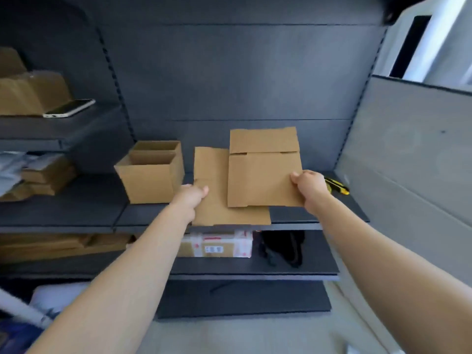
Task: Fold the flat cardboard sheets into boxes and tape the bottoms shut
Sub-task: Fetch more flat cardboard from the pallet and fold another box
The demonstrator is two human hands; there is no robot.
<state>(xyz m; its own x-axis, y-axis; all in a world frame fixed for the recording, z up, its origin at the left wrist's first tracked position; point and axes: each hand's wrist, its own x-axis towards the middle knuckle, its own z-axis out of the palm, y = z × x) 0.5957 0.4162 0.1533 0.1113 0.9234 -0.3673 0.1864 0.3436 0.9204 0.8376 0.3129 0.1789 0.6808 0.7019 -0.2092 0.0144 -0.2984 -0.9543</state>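
1. Head view: the held sheet [263, 172] was seen raised over the shelf [76, 208], pinched at its near right corner by the right hand [310, 186], thumb on the top face, fingers hidden behind.
2. Its long axis ran from the near edge to the far edge. The flap end pointed up and away, toward the dark back panel [229, 80].
3. It was plain brown cardboard, still flat. A crease was visible across it below the top flaps, with small notches at both ends of the crease.
4. The lower sheet [214, 208] was laid flat on the shelf, partly covered by the held sheet. Its near edge was pushed slightly past the shelf front.
5. The lower sheet's left edge was gripped by the left hand [194, 194], thumb on top. The fingers could not be made out.
6. The hands were kept well apart, one on each sheet.
7. Two open boxes [150, 172] were stood just left of the lower sheet, one behind the other.
8. A yellow and black knife [337, 186] was partly hidden behind the right hand.
9. A phone [69, 108] was left on the upper left shelf. A taped parcel [217, 245] and a black bag [281, 247] were stored on the shelf below.
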